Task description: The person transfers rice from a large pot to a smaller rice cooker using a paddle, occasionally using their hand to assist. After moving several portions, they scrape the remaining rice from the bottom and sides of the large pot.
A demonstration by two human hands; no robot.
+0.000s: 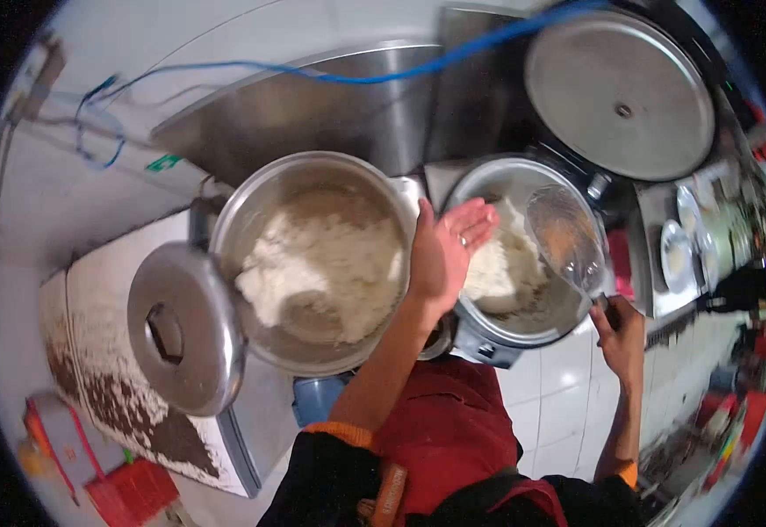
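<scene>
- Scoop (565, 235), see-through in the bowl: it lies over the right side of the cooker (567, 332), and from here I can't tell whether it touches anything inside. Its long axis slants from the handle, low on the right, up and leftward over the opening.
- Right hand (622, 344), just outside the cooker's near right rim: the grip is closed round the handle (600, 305), with the bowl ahead of it and to its left. This is the hand nearer the scoop.
- Left hand (446, 255), between the two vessels: its grip is spread wide, palm showing, a ring on one finger, and nothing that I can see held in it. The fingertips point across the cooker's left rim, towards the scoop.
- White rice (492, 272) in the cooker, left of the scoop's bowl and close to the left fingertips.
- Large pot (308, 362) on the person's left, also with rice inside; a round metal lid (185, 329) stands tilted by its left side.
- Farther off, the cooker's raised cover (620, 95) and a blue cable (348, 79) along the wall.
</scene>
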